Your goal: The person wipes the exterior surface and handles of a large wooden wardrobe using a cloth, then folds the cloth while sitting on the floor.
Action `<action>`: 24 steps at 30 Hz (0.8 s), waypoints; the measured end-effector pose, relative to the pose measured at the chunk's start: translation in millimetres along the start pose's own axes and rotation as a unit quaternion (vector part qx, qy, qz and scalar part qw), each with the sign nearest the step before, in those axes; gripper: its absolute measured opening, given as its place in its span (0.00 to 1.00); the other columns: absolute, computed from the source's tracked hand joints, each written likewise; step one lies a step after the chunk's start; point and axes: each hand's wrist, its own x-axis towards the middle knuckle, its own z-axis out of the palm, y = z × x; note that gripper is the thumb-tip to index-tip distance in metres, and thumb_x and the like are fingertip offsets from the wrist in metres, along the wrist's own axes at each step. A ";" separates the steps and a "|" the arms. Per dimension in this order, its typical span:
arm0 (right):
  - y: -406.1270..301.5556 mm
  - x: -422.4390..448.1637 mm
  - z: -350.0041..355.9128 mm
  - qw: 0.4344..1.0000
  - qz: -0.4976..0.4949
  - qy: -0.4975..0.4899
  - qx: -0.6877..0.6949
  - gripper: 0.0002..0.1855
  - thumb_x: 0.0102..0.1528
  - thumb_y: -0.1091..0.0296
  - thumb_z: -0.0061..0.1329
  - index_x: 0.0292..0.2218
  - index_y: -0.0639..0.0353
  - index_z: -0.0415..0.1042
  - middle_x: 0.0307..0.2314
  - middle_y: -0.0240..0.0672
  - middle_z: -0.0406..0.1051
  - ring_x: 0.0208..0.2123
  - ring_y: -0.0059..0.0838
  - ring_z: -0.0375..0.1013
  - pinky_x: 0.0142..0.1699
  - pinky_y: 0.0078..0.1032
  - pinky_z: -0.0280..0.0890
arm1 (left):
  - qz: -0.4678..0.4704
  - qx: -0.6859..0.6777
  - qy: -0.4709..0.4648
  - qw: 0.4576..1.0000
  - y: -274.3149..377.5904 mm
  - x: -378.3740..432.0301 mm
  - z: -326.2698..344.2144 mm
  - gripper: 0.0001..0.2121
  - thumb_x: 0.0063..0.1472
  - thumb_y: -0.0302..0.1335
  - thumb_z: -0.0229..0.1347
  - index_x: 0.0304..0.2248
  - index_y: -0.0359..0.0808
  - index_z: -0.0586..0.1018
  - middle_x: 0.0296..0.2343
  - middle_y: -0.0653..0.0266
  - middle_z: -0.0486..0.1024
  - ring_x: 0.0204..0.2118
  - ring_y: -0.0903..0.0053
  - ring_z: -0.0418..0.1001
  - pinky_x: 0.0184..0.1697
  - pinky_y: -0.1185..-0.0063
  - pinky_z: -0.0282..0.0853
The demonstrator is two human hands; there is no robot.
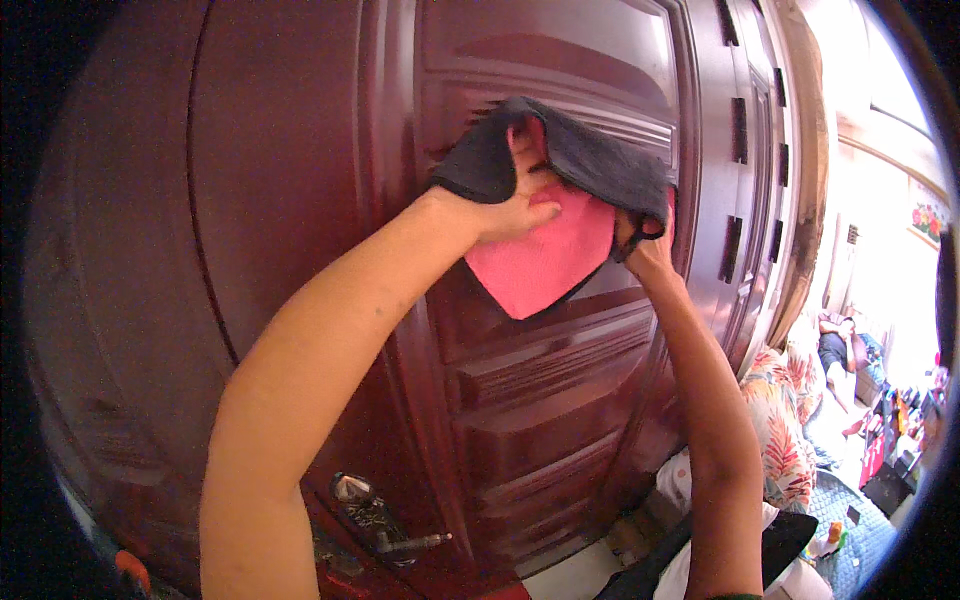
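Note:
A cloth, dark grey on one side and pink on the other (555, 255), hangs folded between my two hands against the upper panels of a glossy dark red-brown door (525, 390). My left hand (525, 199) grips the cloth at its left part, with the fingers partly under the dark fold and the thumb over the pink side. My right hand (651, 244) holds the right end, its fingers largely hidden by the cloth. A metal door handle on an ornate plate (382, 517) sits low on the door, well below my left hand.
Dark hinges (739, 131) line the frame at the right. Beyond it are a flower-patterned fabric (780, 442), a light blue quilted mat (847, 510) with small items, a cluttered heap (896, 435) and a seated or reclining person (836, 352). An orange object (133, 570) shows at lower left.

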 end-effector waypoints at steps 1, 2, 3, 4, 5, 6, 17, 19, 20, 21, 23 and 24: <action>-2.0 -1.1 9.2 0.999 0.016 0.007 0.032 0.18 0.50 0.63 0.50 0.41 0.63 0.68 0.37 0.47 0.67 0.40 0.46 0.65 0.47 0.36 0.57 | -0.018 0.012 -0.024 0.999 -5.5 -0.2 -2.7 0.26 0.56 0.48 0.42 0.51 0.43 0.70 0.55 0.61 0.60 0.61 0.63 0.48 0.64 0.63 0.32; -5.5 1.7 15.2 0.998 0.027 0.016 0.061 0.24 0.49 0.61 0.50 0.46 0.62 0.65 0.44 0.50 0.61 0.47 0.52 0.58 0.54 0.41 0.50 | 0.009 0.005 0.119 0.993 -24.2 -0.2 24.1 0.28 0.56 0.48 0.44 0.52 0.43 0.67 0.57 0.59 0.56 0.62 0.61 0.45 0.64 0.63 0.31; -14.4 0.7 32.5 0.993 0.044 0.030 0.107 0.30 0.48 0.59 0.50 0.51 0.61 0.62 0.52 0.53 0.55 0.54 0.57 0.51 0.60 0.46 0.42 | 0.036 0.017 0.244 0.969 -48.0 -6.7 49.0 0.29 0.55 0.47 0.45 0.54 0.42 0.65 0.58 0.57 0.53 0.62 0.59 0.43 0.64 0.63 0.30; -24.9 9.9 31.3 0.999 0.001 -0.012 0.034 0.30 0.49 0.57 0.49 0.51 0.61 0.62 0.52 0.55 0.54 0.55 0.57 0.50 0.60 0.48 0.40 | -0.015 -0.058 0.189 0.980 -55.0 -6.4 39.5 0.30 0.55 0.46 0.46 0.55 0.41 0.62 0.59 0.54 0.49 0.63 0.58 0.40 0.64 0.63 0.29; -36.4 25.8 25.1 0.997 -0.043 -0.055 -0.043 0.31 0.50 0.55 0.48 0.52 0.61 0.62 0.52 0.56 0.54 0.55 0.58 0.49 0.61 0.50 0.38 | -0.065 -0.134 0.134 0.980 -59.2 -5.7 27.0 0.32 0.55 0.45 0.48 0.57 0.41 0.59 0.59 0.51 0.46 0.63 0.56 0.37 0.64 0.63 0.27; -48.1 39.2 28.9 0.995 -0.056 -0.061 -0.064 0.31 0.50 0.54 0.47 0.52 0.60 0.62 0.52 0.56 0.54 0.56 0.59 0.49 0.60 0.52 0.39 | -0.108 -0.108 0.047 0.987 -64.8 -6.9 0.3 0.33 0.55 0.44 0.49 0.57 0.40 0.57 0.60 0.50 0.43 0.63 0.55 0.35 0.64 0.63 0.27; -113.1 105.5 39.8 0.973 -0.178 -0.098 -0.108 0.32 0.46 0.56 0.51 0.51 0.58 0.62 0.51 0.52 0.57 0.55 0.58 0.53 0.59 0.49 0.44 | -0.103 0.159 0.138 0.972 -87.1 -36.4 -73.8 0.15 0.53 0.33 0.51 0.38 0.35 0.77 0.40 0.55 0.74 0.44 0.58 0.69 0.48 0.63 0.62; -98.0 100.1 42.8 0.972 -0.181 -0.091 -0.116 0.32 0.45 0.57 0.51 0.51 0.58 0.62 0.51 0.52 0.58 0.55 0.57 0.53 0.59 0.48 0.45 | -0.096 0.139 0.146 0.975 -85.7 -40.1 -68.7 0.15 0.53 0.34 0.50 0.38 0.35 0.77 0.39 0.55 0.75 0.44 0.58 0.69 0.49 0.63 0.61; -84.6 97.6 39.9 0.969 -0.188 -0.091 -0.131 0.31 0.45 0.58 0.51 0.50 0.59 0.63 0.51 0.51 0.58 0.55 0.56 0.53 0.60 0.48 0.45 | -0.092 0.110 0.159 0.977 -83.3 -38.2 -64.3 0.15 0.54 0.34 0.50 0.38 0.35 0.77 0.38 0.55 0.75 0.45 0.58 0.68 0.50 0.63 0.60; -68.8 95.4 37.4 0.968 -0.189 -0.091 -0.136 0.31 0.45 0.58 0.51 0.50 0.59 0.63 0.51 0.51 0.58 0.55 0.56 0.53 0.60 0.48 0.45 | -0.091 0.108 0.163 0.976 -82.2 -34.6 -58.7 0.15 0.54 0.34 0.50 0.38 0.35 0.77 0.38 0.55 0.75 0.45 0.58 0.68 0.50 0.63 0.60; -45.4 87.3 35.6 0.975 -0.168 -0.056 -0.132 0.29 0.45 0.60 0.50 0.48 0.59 0.65 0.51 0.50 0.59 0.56 0.54 0.53 0.60 0.47 0.45 | -0.057 0.090 0.153 0.982 -80.1 -32.5 -40.4 0.19 0.54 0.37 0.49 0.42 0.35 0.75 0.40 0.50 0.72 0.44 0.52 0.67 0.51 0.61 0.59; -41.7 83.4 32.1 0.982 -0.153 -0.048 -0.100 0.27 0.45 0.61 0.50 0.47 0.59 0.67 0.51 0.49 0.60 0.56 0.53 0.53 0.60 0.46 0.45 | -0.007 0.093 0.173 0.981 -80.8 -33.8 -34.1 0.19 0.54 0.38 0.50 0.41 0.35 0.75 0.39 0.50 0.73 0.45 0.52 0.66 0.49 0.60 0.59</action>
